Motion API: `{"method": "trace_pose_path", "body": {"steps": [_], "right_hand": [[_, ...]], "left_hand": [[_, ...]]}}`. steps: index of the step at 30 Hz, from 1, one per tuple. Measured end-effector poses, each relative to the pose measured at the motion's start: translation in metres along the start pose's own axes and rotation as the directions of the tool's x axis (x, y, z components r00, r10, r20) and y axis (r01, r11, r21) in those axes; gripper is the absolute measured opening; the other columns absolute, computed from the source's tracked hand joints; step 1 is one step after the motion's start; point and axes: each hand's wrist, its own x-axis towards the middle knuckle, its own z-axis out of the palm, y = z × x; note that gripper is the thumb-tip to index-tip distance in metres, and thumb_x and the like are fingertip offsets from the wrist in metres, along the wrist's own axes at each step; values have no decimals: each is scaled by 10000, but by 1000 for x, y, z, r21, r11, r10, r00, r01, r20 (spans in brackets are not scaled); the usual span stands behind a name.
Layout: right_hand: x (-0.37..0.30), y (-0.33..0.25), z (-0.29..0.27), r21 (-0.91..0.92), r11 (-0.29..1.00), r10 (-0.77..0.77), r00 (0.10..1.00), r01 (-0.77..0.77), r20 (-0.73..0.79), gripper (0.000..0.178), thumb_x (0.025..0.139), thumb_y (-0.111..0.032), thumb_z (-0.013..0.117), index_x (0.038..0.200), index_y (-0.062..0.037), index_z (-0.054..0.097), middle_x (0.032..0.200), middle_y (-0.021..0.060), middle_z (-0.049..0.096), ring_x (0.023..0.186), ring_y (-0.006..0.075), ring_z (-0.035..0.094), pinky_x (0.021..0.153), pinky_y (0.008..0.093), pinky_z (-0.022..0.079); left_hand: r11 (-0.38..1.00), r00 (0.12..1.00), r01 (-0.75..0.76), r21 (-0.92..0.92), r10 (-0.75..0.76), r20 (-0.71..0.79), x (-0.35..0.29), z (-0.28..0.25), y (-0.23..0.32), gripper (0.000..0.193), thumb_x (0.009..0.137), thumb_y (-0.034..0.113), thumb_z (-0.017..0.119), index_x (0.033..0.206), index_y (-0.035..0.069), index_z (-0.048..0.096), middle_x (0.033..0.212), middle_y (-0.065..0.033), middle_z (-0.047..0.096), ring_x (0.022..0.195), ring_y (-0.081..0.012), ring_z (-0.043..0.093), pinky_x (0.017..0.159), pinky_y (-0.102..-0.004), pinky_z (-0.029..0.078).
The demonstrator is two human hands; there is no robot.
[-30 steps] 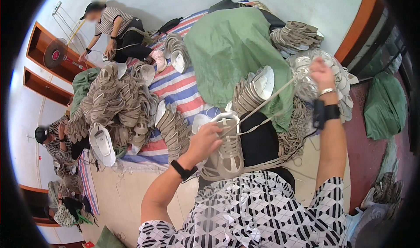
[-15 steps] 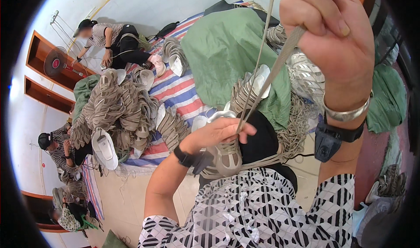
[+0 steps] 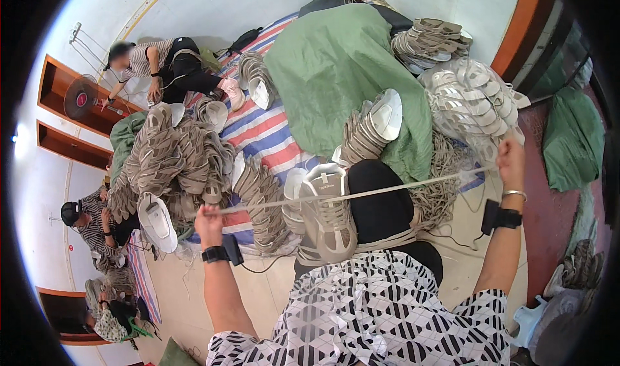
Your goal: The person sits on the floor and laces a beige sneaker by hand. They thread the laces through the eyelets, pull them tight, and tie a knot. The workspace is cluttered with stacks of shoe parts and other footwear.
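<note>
A long, flat beige shoelace [image 3: 387, 189] runs taut across my lap, slanting up to the right. My left hand [image 3: 208, 226] pinches its left end, fingers closed. Its other end sits in the closed fingers of my right hand [image 3: 511, 163]. Behind the lace, a beige and brown shoe upper [image 3: 332, 227] rests on my thighs, toe toward me, its white lining showing at the opening. More beige laces [image 3: 391, 242] lie across my thighs, and a tangled bundle of laces [image 3: 445, 172] is by my right knee.
Stacked shoe uppers [image 3: 368, 136] stand just beyond my knee, by a green sheet [image 3: 342, 75]. A large heap of uppers [image 3: 181, 153] is at left on a striped mat [image 3: 274, 136]. White uppers [image 3: 475, 101] sit at right. Other people [image 3: 161, 65] work at left near a fan [image 3: 81, 97].
My right hand has come down from high near the camera and out to the right. My left hand has moved left, off the shoe upper. The lace is now stretched crosswise between them.
</note>
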Motion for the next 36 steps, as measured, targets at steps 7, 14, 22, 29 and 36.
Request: {"method": "trace_pose_path", "body": {"steps": [7, 14, 22, 29, 36], "right_hand": [[-83, 96, 172, -384, 873, -42, 831, 301, 554, 267, 831, -44, 550, 1088, 22, 576, 765, 64, 658, 641, 138, 629, 610, 261, 499], [-147, 91, 264, -431, 829, 119, 641, 356, 759, 86, 833, -54, 538, 859, 1, 598, 654, 110, 621, 573, 190, 631, 547, 301, 510], [-159, 103, 264, -480, 444, -101, 575, 756, 812, 144, 839, -178, 561, 809, -40, 585, 710, 177, 624, 706, 356, 624, 648, 449, 483], [-166, 109, 263, -478, 452, -197, 607, 753, 770, 112, 838, -175, 609, 832, -67, 579, 689, 134, 618, 661, 332, 621, 590, 422, 479], [-171, 119, 270, -480, 362, -218, 573, 799, 790, 101, 837, -153, 588, 834, -57, 559, 711, 140, 624, 665, 325, 631, 607, 435, 490]], "left_hand": [[857, 975, -73, 510, 169, -144, 67, -88, 28, 155, 922, 162, 424, 827, 91, 524, 642, 22, 437, 481, -84, 395, 396, -235, 280], [566, 775, -529, 633, 19, 631, -100, 77, -104, 141, 934, 155, 429, 910, 67, 538, 696, -20, 535, 532, -89, 470, 476, -249, 374], [409, 672, -621, 669, -163, 723, -151, 72, -154, 230, 952, 187, 420, 857, 22, 549, 695, -54, 559, 586, -109, 509, 564, -257, 408], [339, 676, -654, 676, -139, 724, -163, 73, -134, 339, 963, 276, 501, 764, 23, 608, 601, 24, 542, 519, -67, 462, 480, -234, 368], [559, 768, -390, 732, -241, 593, -171, 90, -126, 278, 945, 230, 521, 949, -2, 674, 763, -12, 640, 652, -72, 535, 613, -215, 439]]}}
